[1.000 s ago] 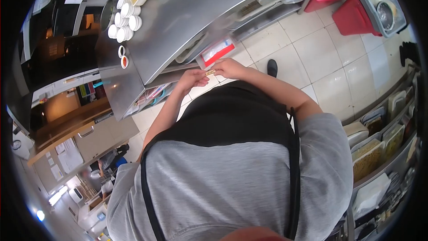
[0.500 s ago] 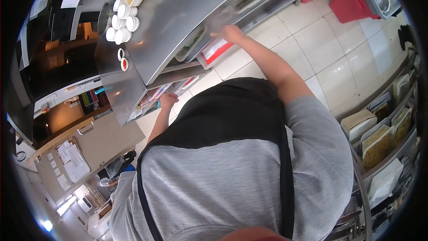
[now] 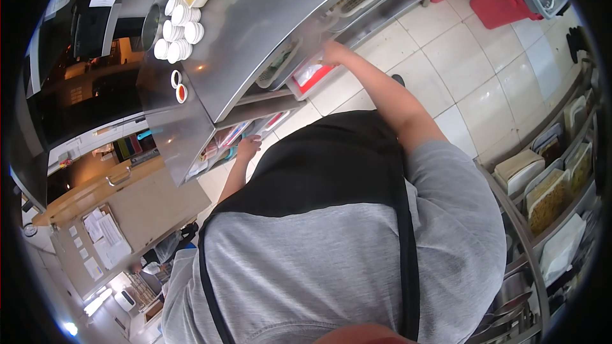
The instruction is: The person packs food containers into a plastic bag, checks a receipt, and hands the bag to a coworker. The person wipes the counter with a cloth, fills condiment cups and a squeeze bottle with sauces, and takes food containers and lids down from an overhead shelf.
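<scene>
At the right, my right hand (image 3: 335, 55) reaches to the front edge of the steel counter (image 3: 261, 32), above a red tray (image 3: 315, 75) with a white plastic bag in it. Its fingers are bent round, and a pale see-through blur lies just past them; what they hold is too unclear to name. Lower left, my left hand (image 3: 247, 148) hangs beside the open under-counter shelf (image 3: 220, 143) of colourful packets. The fingers are loosely apart, with nothing visible in them. A light basket (image 3: 278, 67) sits under the counter between the hands.
Stacks of white lids (image 3: 182, 32) and a small cup of red sauce (image 3: 182, 93) stand on the counter. Behind on the right is a rack (image 3: 523, 236) of food containers. Red bins (image 3: 500, 0) stand on the tiled floor, far right.
My right hand has shifted slightly down and its fingers have drawn in from their stretched pose. My left hand has moved slightly right, its fingers turning. A dark shoe tip has appeared beside my right arm.
</scene>
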`<state>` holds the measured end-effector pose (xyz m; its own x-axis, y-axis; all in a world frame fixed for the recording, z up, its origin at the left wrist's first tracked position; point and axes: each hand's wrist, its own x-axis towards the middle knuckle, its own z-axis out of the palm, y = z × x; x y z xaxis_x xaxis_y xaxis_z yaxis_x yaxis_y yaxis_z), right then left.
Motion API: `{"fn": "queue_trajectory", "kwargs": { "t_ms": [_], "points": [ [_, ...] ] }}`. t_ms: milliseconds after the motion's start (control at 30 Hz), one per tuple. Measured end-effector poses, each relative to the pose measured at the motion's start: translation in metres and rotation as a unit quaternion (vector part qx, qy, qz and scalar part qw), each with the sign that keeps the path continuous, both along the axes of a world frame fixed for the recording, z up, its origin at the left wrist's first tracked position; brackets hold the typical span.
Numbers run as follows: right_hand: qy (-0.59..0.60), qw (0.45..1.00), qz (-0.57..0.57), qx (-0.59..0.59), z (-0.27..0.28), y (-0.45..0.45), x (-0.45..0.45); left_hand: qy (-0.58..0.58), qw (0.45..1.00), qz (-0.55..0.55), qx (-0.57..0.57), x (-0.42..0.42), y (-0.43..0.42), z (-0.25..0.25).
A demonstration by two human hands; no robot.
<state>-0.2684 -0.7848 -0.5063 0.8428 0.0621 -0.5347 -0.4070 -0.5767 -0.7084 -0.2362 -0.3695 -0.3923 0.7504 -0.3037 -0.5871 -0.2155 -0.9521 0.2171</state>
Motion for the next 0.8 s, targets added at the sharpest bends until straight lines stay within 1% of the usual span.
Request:
{"fn": "queue_trajectory", "kwargs": {
  "t_ms": [33,67,100,167,200,233,267,300,367,433,500,533,567,600,633,667,700,733,767,800],
  "points": [
    [-0.088,0.993,-0.067,-0.036,-0.002,0.014,0.0,-0.001,1.0,-0.006,0.008,0.001,0.002,-0.002],
    [-0.176,0.973,-0.132,-0.071,-0.004,0.024,0.003,-0.001,1.0,-0.006,0.006,0.0,0.004,-0.003],
    [-0.176,0.973,-0.131,-0.072,-0.004,0.03,0.01,0.019,1.0,-0.002,-0.01,0.0,0.007,-0.003],
    [-0.13,0.975,-0.179,0.011,0.001,0.036,0.024,0.038,0.999,0.003,-0.028,0.001,0.016,-0.006],
    [-0.131,0.975,-0.18,0.01,0.001,0.036,0.028,0.026,0.999,-0.032,-0.019,0.001,0.019,-0.008],
    [-0.165,0.97,-0.176,0.001,-0.015,0.036,0.039,0.015,0.998,-0.067,-0.011,0.002,0.023,-0.01],
    [-0.198,0.965,-0.173,-0.008,-0.016,0.037,0.042,0.015,0.998,-0.068,-0.011,0.002,0.027,-0.01],
    [-0.197,0.965,-0.173,-0.009,-0.018,0.034,0.04,0.024,0.997,-0.071,-0.03,0.002,0.032,-0.009],
    [-0.231,0.938,-0.256,-0.026,0.001,0.016,0.019,0.035,0.996,-0.07,-0.048,0.001,0.046,-0.01],
    [-0.195,0.946,-0.258,-0.005,0.009,0.0,-0.001,0.048,0.994,-0.06,-0.08,0.003,0.062,-0.014],
    [-0.149,0.945,-0.244,0.158,-0.037,-0.02,-0.008,0.044,0.994,-0.064,-0.079,0.009,0.087,-0.03],
    [-0.132,0.904,-0.324,0.245,-0.038,-0.019,-0.019,0.042,0.994,-0.07,-0.077,0.01,0.095,-0.035],
    [-0.114,0.849,-0.399,0.328,-0.036,-0.015,-0.028,0.041,0.995,-0.073,-0.056,0.005,0.088,-0.023],
    [-0.12,0.85,-0.397,0.324,-0.033,-0.011,-0.029,0.041,0.996,-0.077,-0.036,-0.001,0.08,-0.01],
    [-0.12,0.837,-0.433,0.313,-0.032,-0.005,-0.029,0.033,0.991,-0.12,-0.054,-0.002,0.086,-0.011],
    [-0.121,0.821,-0.469,0.302,-0.035,-0.002,-0.024,0.03,0.99,-0.122,-0.059,0.001,0.095,-0.019],
    [-0.127,0.822,-0.468,0.299,-0.036,0.002,-0.013,0.057,0.993,-0.083,-0.055,0.003,0.104,-0.029],
    [-0.148,0.805,-0.489,0.301,-0.039,0.009,0.001,0.085,0.994,-0.043,-0.051,0.005,0.107,-0.035],
    [-0.171,0.787,-0.509,0.302,-0.035,0.014,0.014,0.067,0.995,-0.04,-0.061,0.001,0.102,-0.026],
    [-0.18,0.779,-0.502,0.331,-0.032,0.017,0.025,0.046,0.995,-0.065,-0.062,-0.001,0.095,-0.018]
  ]
}}
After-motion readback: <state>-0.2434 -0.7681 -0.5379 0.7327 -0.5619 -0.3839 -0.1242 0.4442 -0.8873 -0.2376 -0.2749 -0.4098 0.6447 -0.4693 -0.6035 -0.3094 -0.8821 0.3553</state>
